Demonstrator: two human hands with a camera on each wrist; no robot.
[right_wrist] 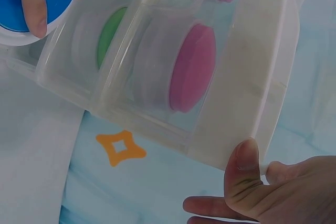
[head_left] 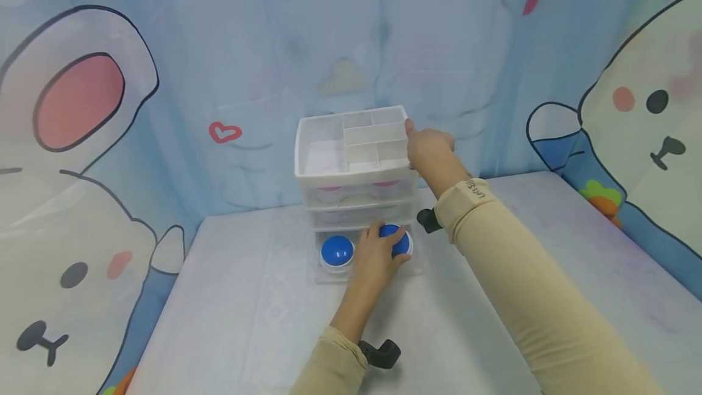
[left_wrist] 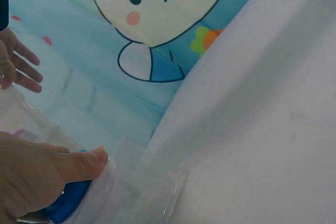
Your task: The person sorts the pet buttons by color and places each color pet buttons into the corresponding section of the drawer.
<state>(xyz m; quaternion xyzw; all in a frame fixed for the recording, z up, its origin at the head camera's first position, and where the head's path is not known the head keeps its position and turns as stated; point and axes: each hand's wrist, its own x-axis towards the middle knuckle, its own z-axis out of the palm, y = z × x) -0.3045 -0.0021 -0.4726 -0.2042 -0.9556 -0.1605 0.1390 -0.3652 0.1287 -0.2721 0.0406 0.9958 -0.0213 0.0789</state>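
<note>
A small white plastic drawer unit (head_left: 356, 172) stands against the curtain, its clear bottom drawer (head_left: 329, 280) pulled out. In that drawer sit two round push buttons with blue domes and white bases. My left hand (head_left: 373, 261) grips the right blue push button (head_left: 403, 246), thumb and fingers spread over its dome to the white rim. The other blue push button (head_left: 337, 251) lies just left of the hand. At the unit's upper right edge, my right hand (head_left: 430, 150) touches the side with its thumb, the other fingers extending outward in the left wrist view.
A divided tray (head_left: 320, 145) forms the unit's top. Through the clear drawer walls show pink push buttons (right_wrist: 194, 69) and a green one (right_wrist: 110, 38). Pale cloth covers the table (head_left: 247, 297); a printed blue curtain (head_left: 247, 47) hangs behind and at the sides.
</note>
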